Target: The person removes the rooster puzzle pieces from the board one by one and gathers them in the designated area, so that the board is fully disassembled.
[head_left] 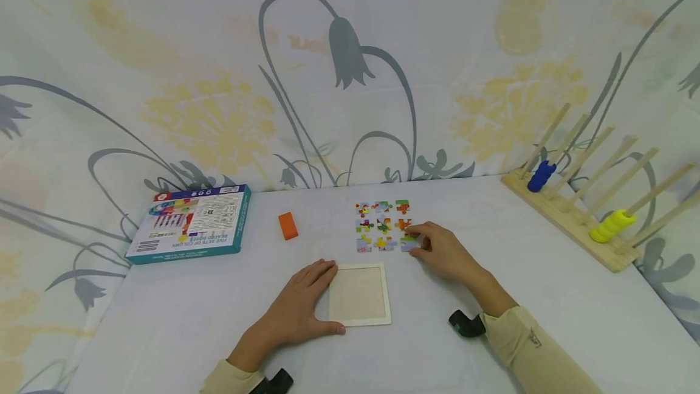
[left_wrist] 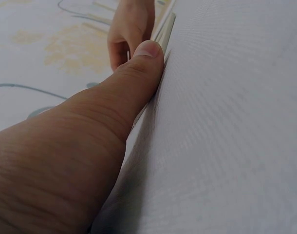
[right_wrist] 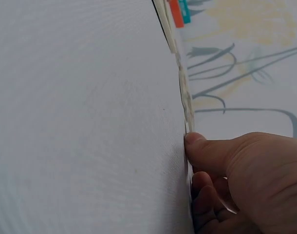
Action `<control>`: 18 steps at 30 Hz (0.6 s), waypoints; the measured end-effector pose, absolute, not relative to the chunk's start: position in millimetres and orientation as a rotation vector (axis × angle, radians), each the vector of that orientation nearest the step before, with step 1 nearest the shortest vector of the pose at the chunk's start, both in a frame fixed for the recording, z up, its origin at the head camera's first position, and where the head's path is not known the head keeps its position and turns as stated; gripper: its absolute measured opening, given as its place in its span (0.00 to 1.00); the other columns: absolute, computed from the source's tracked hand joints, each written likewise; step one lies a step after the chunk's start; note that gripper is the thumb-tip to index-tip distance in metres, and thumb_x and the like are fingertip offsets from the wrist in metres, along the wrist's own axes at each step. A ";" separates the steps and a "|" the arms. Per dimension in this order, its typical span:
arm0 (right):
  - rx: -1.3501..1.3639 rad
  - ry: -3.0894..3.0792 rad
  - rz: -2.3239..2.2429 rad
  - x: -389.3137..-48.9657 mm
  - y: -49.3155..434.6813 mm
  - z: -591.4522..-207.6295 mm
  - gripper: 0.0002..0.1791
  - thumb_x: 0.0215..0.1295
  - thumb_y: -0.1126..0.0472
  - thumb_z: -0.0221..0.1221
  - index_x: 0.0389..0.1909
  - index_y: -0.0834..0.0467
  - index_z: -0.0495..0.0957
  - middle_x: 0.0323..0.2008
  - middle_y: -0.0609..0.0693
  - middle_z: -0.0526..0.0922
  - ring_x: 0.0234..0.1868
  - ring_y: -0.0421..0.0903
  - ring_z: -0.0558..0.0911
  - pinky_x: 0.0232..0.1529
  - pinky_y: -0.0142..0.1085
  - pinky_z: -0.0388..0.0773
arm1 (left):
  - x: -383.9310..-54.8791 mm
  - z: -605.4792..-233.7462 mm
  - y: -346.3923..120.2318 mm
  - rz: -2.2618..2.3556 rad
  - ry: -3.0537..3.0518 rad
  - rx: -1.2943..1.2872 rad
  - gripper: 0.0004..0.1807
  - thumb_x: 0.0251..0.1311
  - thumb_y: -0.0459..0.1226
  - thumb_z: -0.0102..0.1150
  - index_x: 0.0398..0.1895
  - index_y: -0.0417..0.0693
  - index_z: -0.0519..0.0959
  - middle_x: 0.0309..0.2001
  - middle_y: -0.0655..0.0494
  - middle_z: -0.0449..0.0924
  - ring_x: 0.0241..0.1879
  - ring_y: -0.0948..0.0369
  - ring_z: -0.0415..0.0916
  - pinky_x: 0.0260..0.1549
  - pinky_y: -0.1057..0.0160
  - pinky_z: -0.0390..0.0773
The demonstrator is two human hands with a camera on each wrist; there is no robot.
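My left hand [head_left: 298,306] rests at the left side of a shallow square wooden frame tray [head_left: 387,297], fingertips at its upper left corner and the straight thumb along its lower edge. The tray's inside is bare. Beyond it, several small colourful jigsaw pieces [head_left: 383,224] lie in spaced rows. My right hand [head_left: 445,252] pinches the near right jigsaw piece [head_left: 408,244] between thumb and index finger, low at the table. In the right wrist view the thumb [right_wrist: 196,145] presses at the row of pieces, other fingers curled beneath it.
An orange block [head_left: 287,226] lies left of the pieces, and a flat printed box [head_left: 188,224] is farther left. At the right stands a wooden peg rack [head_left: 569,214] with blue beads [head_left: 541,176] and yellow beads [head_left: 612,226]. A patterned cloth [head_left: 350,108] hangs behind the table.
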State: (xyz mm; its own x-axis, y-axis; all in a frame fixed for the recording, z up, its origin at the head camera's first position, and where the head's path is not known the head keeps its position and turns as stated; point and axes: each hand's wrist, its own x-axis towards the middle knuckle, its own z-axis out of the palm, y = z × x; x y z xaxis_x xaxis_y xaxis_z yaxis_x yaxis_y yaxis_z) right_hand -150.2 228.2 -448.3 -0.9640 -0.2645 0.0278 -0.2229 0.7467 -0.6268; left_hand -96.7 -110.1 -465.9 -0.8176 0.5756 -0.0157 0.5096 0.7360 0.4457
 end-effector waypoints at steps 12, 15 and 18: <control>-0.361 2.887 -1.044 -148.9 231.6 -452.1 0.22 0.65 0.65 0.67 0.60 0.62 0.80 0.45 0.51 0.83 0.36 0.40 0.76 0.36 0.30 0.73 | -96.6 -466.1 -107.9 0.641 2.791 0.892 0.61 0.47 0.69 0.70 0.80 0.48 0.59 0.79 0.55 0.60 0.80 0.51 0.53 0.77 0.44 0.59; -0.360 2.891 -1.042 -148.7 231.4 -453.1 0.22 0.65 0.64 0.67 0.60 0.62 0.80 0.45 0.51 0.82 0.37 0.40 0.76 0.36 0.30 0.74 | -96.5 -466.7 -108.3 0.641 2.792 0.893 0.62 0.47 0.69 0.70 0.80 0.48 0.59 0.79 0.55 0.60 0.80 0.51 0.52 0.77 0.44 0.60; -0.358 2.891 -1.033 -148.4 231.7 -453.3 0.22 0.65 0.64 0.67 0.61 0.62 0.79 0.45 0.51 0.82 0.37 0.41 0.76 0.36 0.31 0.74 | -96.0 -467.1 -108.9 0.638 2.793 0.889 0.62 0.46 0.70 0.70 0.80 0.48 0.60 0.79 0.55 0.60 0.80 0.51 0.52 0.76 0.44 0.60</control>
